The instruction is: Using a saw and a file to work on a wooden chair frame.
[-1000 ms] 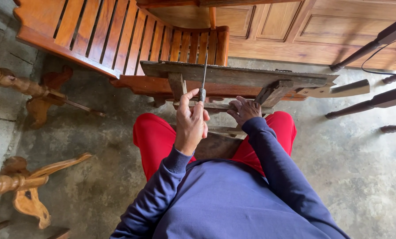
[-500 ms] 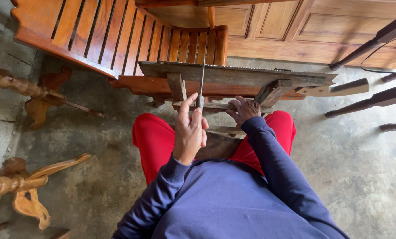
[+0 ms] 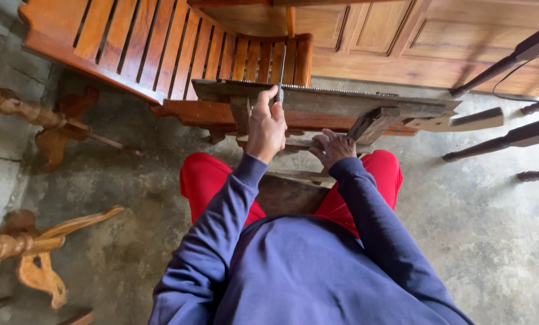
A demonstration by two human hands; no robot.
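Observation:
I sit in red trousers and a blue sweater in front of a low wooden clamp stand (image 3: 317, 102). A saw blade (image 3: 348, 92) lies along its top, teeth up, with its pale handle (image 3: 456, 121) sticking out to the right. My left hand (image 3: 266, 127) is shut on a thin dark metal file (image 3: 281, 69) that lies across the toothed edge and points away from me. My right hand (image 3: 332, 148) rests on a wooden crossbar (image 3: 293, 144) beneath the clamp, fingers curled over it.
A slatted wooden bench (image 3: 161, 48) stands right behind the stand. Brown panelled doors (image 3: 414, 42) close off the back. Turned wooden legs (image 3: 16, 108) and carved pieces (image 3: 34, 253) lie on the concrete floor at left. Dark furniture legs (image 3: 504, 138) stand at right.
My left hand has moved forward and up to the saw's toothed edge, sliding the file farther across it. My right hand has stayed on the crossbar.

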